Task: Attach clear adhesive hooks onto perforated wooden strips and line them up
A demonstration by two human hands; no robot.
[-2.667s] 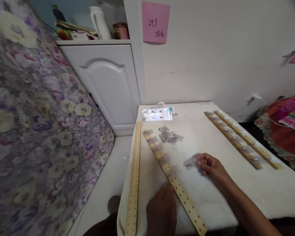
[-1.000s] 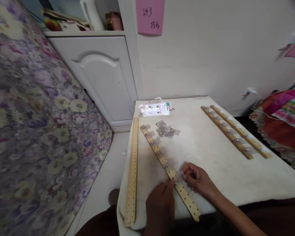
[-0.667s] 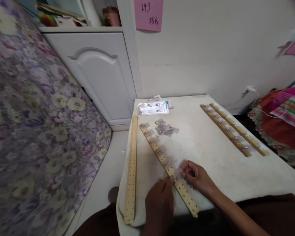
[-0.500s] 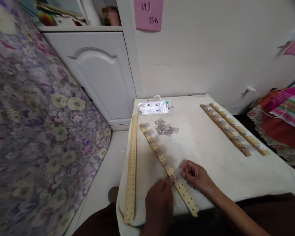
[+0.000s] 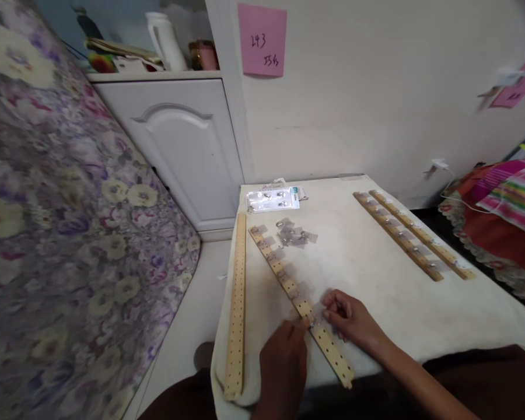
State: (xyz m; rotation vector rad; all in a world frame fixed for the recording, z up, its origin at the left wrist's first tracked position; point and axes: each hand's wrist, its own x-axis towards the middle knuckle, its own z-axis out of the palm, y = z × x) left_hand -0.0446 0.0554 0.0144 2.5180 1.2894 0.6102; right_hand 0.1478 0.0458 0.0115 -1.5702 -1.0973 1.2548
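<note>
A perforated wooden strip (image 5: 289, 284) lies slantwise on the white-clothed table (image 5: 376, 274), with clear adhesive hooks stuck along its far half. My right hand (image 5: 349, 318) pinches a small clear hook with a metal prong (image 5: 314, 322) against the strip near its middle. My left hand (image 5: 284, 364) has curled fingers pressing on the strip just beside that hook. A loose pile of clear hooks (image 5: 295, 234) sits farther up the table.
A bare perforated strip (image 5: 236, 303) lies along the table's left edge. Two strips fitted with hooks (image 5: 409, 236) lie at the right. A blister pack (image 5: 273, 199) lies at the far edge. A flowered mattress (image 5: 70, 221) leans at left; a white cabinet (image 5: 179, 146) stands behind.
My right hand came from the table's middle to the strip with a hook. Both hands have since stayed at the same spot; the camera tilted slightly upward.
</note>
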